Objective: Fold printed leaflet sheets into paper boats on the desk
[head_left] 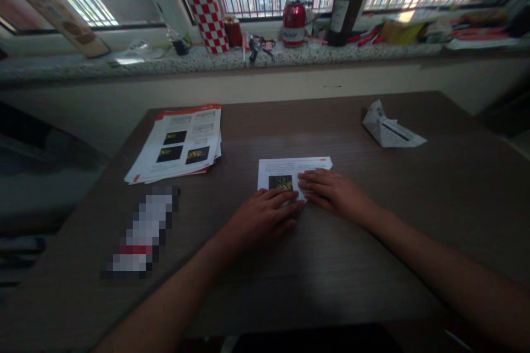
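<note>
A small folded sheet of printed paper point(277, 168), with a dark picture on its face, lies flat at the middle of the table. My left hand point(265, 215) rests over its lower edge, fingers stretched out to the right. From the other side my right hand point(335, 193) lies on the paper's right part, fingers extended to the left. Both hands press on the sheet from above, and neither grips it. The fingertips of the two hands nearly meet. They hide the paper's lower and right parts.
A stack of printed sheets point(188, 140) lies at the table's back left, with a blurred-out phone-like object point(143, 231) in front of it. A folded paper figure point(391, 129) sits at the back right. On the granite windowsill point(157, 69) stand a red can point(293, 25) and bottles.
</note>
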A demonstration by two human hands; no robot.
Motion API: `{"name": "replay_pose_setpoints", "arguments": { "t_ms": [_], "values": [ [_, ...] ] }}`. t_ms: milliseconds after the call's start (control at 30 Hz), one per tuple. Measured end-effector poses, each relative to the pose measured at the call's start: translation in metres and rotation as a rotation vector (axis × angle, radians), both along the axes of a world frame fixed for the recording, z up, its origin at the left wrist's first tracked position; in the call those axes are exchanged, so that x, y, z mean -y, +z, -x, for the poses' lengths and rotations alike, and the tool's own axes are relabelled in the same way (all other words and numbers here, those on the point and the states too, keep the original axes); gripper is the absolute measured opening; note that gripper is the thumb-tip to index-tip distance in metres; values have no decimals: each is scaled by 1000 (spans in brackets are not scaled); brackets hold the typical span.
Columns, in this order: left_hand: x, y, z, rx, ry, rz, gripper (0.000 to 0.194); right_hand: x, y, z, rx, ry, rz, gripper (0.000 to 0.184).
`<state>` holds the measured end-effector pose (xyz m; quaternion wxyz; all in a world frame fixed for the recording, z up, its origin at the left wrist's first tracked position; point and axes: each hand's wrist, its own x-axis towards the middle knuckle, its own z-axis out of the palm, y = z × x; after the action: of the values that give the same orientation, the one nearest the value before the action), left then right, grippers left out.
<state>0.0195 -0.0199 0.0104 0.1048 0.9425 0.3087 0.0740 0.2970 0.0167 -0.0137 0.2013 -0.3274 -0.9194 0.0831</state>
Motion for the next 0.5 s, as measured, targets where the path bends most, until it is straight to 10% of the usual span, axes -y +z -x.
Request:
{"name": "replay_pose_setpoints", "arguments": {
  "t_ms": [500],
  "values": [
    [-1, 2, -3, -6, 14, 6, 42, 1, -1, 1, -44, 4, 3, 32]
  ]
}}
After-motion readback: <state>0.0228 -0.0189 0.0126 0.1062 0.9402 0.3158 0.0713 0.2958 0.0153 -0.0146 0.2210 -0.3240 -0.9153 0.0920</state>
